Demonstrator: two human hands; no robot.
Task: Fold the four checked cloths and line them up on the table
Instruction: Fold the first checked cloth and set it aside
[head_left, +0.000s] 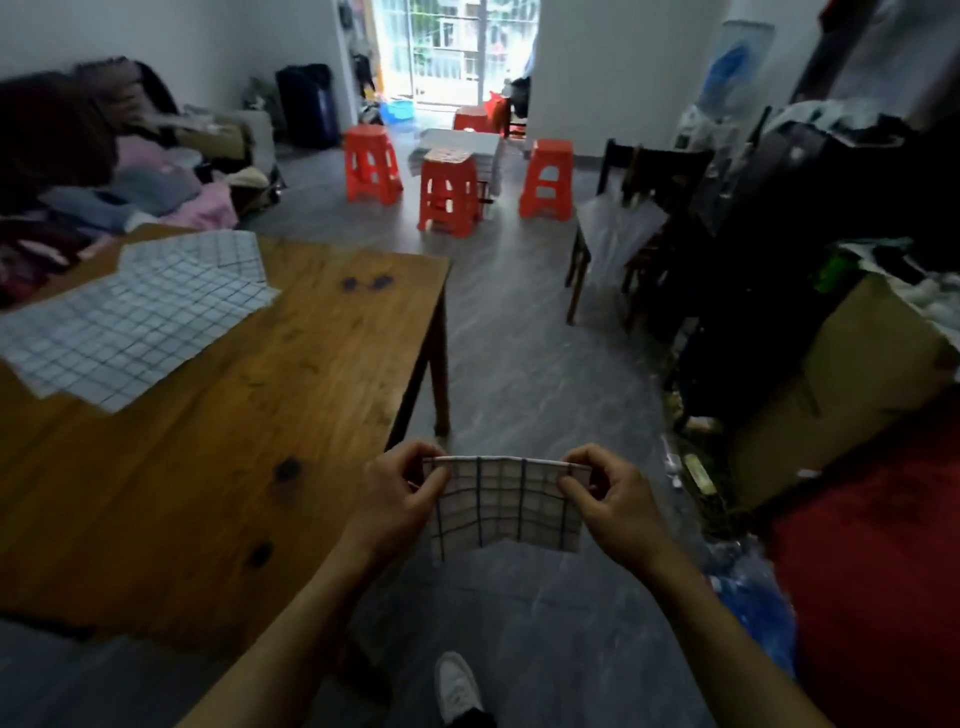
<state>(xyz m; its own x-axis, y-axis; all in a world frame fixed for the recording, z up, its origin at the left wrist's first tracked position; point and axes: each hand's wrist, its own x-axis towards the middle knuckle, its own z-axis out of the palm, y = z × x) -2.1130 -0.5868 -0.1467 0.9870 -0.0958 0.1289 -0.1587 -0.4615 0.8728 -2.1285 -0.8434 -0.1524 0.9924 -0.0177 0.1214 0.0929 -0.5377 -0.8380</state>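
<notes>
A folded checked cloth hangs in the air to the right of the wooden table, over the floor. My left hand pinches its top left corner and my right hand pinches its top right corner, stretching the upper edge between them. On the table's far left lie unfolded checked cloths: a large one spread flat and another partly overlapping it at the back. The image is blurred, so further layers cannot be told apart.
Several orange plastic stools stand on the grey floor ahead, around a small low table. Dark chairs and cardboard boxes crowd the right side. A pile of clothes lies behind the table. My white shoe shows below.
</notes>
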